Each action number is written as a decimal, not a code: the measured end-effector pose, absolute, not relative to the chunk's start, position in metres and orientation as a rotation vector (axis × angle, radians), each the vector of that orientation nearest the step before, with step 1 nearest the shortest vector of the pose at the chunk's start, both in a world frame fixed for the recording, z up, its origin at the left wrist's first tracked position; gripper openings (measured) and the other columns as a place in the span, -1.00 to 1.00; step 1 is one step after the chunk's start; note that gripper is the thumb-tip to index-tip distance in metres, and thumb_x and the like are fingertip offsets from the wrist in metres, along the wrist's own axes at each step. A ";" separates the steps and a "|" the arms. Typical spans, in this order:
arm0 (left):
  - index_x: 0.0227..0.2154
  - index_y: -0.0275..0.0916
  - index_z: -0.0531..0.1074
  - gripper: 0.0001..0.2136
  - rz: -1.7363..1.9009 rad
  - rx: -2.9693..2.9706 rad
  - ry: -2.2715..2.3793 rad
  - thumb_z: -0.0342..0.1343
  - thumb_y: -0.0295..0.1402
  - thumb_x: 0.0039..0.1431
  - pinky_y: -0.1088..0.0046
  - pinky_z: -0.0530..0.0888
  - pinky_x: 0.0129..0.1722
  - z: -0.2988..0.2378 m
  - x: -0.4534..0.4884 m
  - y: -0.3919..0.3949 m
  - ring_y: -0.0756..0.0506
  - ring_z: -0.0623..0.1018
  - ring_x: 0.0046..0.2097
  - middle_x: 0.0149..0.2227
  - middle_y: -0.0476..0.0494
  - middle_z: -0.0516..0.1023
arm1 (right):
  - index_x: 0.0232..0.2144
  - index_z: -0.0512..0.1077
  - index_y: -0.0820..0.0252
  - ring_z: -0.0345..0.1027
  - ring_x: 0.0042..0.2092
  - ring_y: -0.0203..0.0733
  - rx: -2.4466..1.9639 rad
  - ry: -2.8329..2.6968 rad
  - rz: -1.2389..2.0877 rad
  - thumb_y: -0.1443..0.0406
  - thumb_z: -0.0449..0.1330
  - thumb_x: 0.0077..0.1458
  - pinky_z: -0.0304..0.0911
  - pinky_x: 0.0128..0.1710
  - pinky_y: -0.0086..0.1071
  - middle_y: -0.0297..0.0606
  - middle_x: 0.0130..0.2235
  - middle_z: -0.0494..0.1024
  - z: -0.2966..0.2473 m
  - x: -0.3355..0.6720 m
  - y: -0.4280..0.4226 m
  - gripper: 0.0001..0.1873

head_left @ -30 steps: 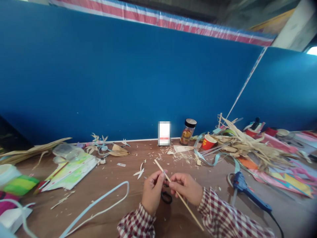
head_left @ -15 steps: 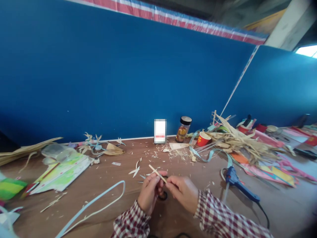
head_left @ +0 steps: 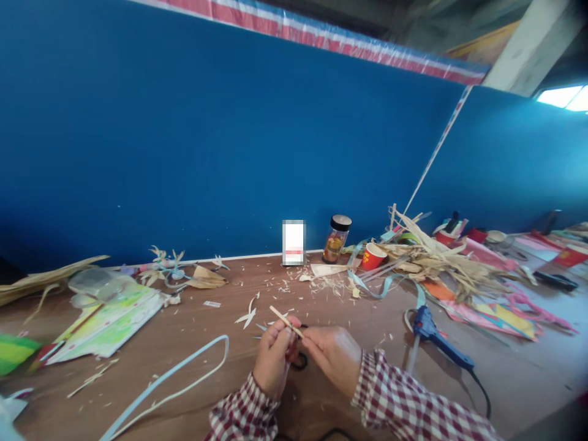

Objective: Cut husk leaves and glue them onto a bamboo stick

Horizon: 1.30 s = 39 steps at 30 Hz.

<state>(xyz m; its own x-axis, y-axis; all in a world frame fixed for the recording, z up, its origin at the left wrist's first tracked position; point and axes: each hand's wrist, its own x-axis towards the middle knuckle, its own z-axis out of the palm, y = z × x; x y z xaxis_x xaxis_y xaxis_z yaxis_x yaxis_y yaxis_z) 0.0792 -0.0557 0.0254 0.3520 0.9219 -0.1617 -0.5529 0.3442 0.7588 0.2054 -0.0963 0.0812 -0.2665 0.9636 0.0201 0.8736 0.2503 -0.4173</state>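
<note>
Left hand point(head_left: 273, 361), right hand point(head_left: 335, 355): pinching pale stick point(head_left: 280, 315)
Jar point(head_left: 339, 233), surface's point(head_left: 184, 324) back edge: amber pieces point(head_left: 333, 248)
Red cup point(head_left: 373, 258): yellow print point(head_left: 367, 260), unreadable

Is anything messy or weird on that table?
Yes, a bit. Pale scraps are scattered over the table, thickest in front of the jar, so it looks like something spilled. The white thing left of the jar looks odd too: it's blurred into blocks, so I can't tell what it is.
</note>
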 end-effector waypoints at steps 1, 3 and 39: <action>-0.47 -0.32 0.40 -0.86 1.056 0.676 0.662 0.12 -0.33 -0.09 0.63 -0.01 -0.67 0.026 0.079 -0.056 0.15 0.03 -0.68 -0.74 0.19 0.09 | -0.33 0.40 0.18 0.34 -0.39 -0.30 -1.698 -2.245 0.477 0.24 -0.20 0.22 0.07 -0.40 -0.51 -0.25 -0.42 0.48 0.081 0.205 -0.096 -0.62; -0.47 -0.32 0.41 -0.85 1.067 0.703 0.675 0.11 -0.33 -0.07 0.63 0.00 -0.67 0.025 0.078 -0.056 0.15 0.05 -0.68 -0.73 0.18 0.10 | -0.34 0.40 0.19 0.34 -0.39 -0.30 -1.683 -2.225 0.498 0.24 -0.20 0.21 0.08 -0.40 -0.51 -0.26 -0.43 0.48 0.082 0.205 -0.096 -0.62; -0.51 -0.33 0.42 -0.86 1.007 0.856 0.862 0.06 -0.36 -0.11 0.64 -0.03 -0.73 0.018 0.078 -0.055 0.15 0.04 -0.73 -0.80 0.18 0.10 | -0.42 0.35 0.20 0.32 -0.47 -0.30 -1.656 -2.374 0.310 0.25 -0.21 0.21 0.02 -0.50 -0.48 -0.28 -0.50 0.47 0.077 0.210 -0.097 -0.63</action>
